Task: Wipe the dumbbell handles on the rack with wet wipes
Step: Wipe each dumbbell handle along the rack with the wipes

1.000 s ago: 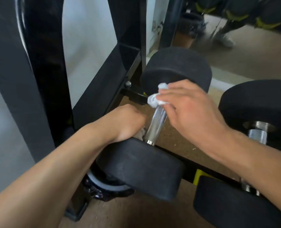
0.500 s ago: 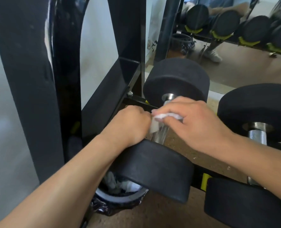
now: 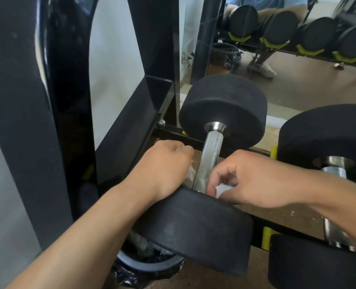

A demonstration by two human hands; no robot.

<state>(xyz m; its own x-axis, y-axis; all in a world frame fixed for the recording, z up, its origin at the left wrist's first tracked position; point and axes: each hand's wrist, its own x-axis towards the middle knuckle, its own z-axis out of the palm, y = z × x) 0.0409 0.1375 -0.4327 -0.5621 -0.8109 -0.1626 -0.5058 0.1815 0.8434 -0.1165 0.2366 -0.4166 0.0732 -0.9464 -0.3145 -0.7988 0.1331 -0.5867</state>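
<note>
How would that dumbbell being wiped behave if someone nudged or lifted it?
The dumbbell would probably feel heavy for its size: thick black heads on a steel handle. Its heads look round, so it might roll if pushed off the rack. The handle looks knurled, so likely grippy, though the wipe in the right hand may leave it damp.

The place was a gym, at its free-weight area. This was shown by a black steel rack [image 3: 131,113] on which black round-headed dumbbells [image 3: 223,109] with knurled steel handles [image 3: 211,151] were laid side by side in yellow saddles [image 3: 266,238]. A wall mirror [image 3: 298,84] was set behind the rack, and in it a further row of dumbbells [image 3: 316,36] on yellow cradles was reflected above a brown floor. A lined bin [image 3: 147,265] was seen under the rack.
</note>
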